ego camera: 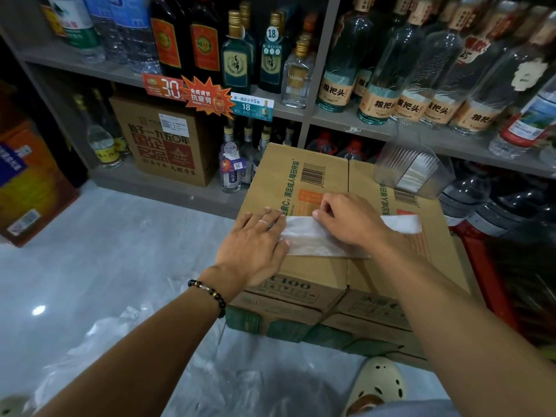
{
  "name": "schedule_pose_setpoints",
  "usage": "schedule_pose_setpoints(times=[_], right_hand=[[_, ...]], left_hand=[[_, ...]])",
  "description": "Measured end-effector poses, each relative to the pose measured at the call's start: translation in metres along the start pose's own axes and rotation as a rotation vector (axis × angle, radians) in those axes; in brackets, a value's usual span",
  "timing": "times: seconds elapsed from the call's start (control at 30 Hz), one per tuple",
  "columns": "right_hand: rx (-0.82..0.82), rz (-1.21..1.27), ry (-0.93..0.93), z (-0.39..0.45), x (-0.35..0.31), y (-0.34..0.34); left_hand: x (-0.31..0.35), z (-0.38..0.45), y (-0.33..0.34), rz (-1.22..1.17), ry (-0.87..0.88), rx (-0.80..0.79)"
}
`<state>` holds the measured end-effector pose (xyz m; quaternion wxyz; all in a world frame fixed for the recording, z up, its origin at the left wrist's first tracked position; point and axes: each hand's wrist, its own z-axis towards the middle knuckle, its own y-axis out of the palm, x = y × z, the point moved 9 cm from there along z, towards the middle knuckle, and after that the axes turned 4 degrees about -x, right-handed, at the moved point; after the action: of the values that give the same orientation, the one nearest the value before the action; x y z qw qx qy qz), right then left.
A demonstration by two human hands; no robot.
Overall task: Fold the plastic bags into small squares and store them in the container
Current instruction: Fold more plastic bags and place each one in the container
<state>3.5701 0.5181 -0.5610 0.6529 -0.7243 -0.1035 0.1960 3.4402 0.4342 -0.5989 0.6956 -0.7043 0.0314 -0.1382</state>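
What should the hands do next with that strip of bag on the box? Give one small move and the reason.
Probably fold the strip's free right end over toward the left hand. The plastic bag lies flattened as a long band on the cardboard box, not yet a square; the right hand pinches its upper edge.

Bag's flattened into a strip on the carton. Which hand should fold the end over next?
Probably the right hand. The strip's free end sticks out past it on that side, uncovered, while the left hand lies flat on the other end, pinning it to the carton. Keep left as anchor.
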Motion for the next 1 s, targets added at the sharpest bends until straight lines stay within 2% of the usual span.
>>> schedule_pose_setpoints(times=[0.07,0.13,0.27,0.37,0.5,0.7,0.77,0.87,1.0], right_hand=[[0.084,-0.112,0.008,-0.005,-0.001,-0.003],[0.110,-0.117,-0.054,-0.015,-0.013,-0.001],[-0.094,-0.056,-0.252,-0.041,-0.051,0.035],[-0.227,-0.085,-0.222,-0.047,-0.035,0.058],[-0.252,-0.136,-0.151,-0.043,0.005,0.057],[-0.227,-0.111,0.042,-0.042,0.072,0.047],[-0.152,-0.122,0.085,-0.047,0.074,0.037],[0.030,-0.079,-0.034,-0.061,0.044,0.009],[0.024,-0.009,-0.195,-0.083,0.014,0.000]], left_hand=[[0.000,0.000,0.000,0.016,-0.006,-0.007],[0.000,0.001,0.002,0.027,-0.013,-0.015],[0.000,-0.001,0.006,0.041,-0.008,-0.045],[-0.002,-0.001,0.008,0.057,-0.016,-0.063],[-0.001,0.000,0.009,0.062,-0.018,-0.076],[-0.002,-0.002,0.010,0.087,-0.021,-0.063],[-0.002,0.000,0.010,0.082,-0.018,-0.054],[-0.004,0.000,0.010,0.076,-0.015,-0.055],[-0.004,0.001,0.007,-0.026,-0.010,-0.062]])
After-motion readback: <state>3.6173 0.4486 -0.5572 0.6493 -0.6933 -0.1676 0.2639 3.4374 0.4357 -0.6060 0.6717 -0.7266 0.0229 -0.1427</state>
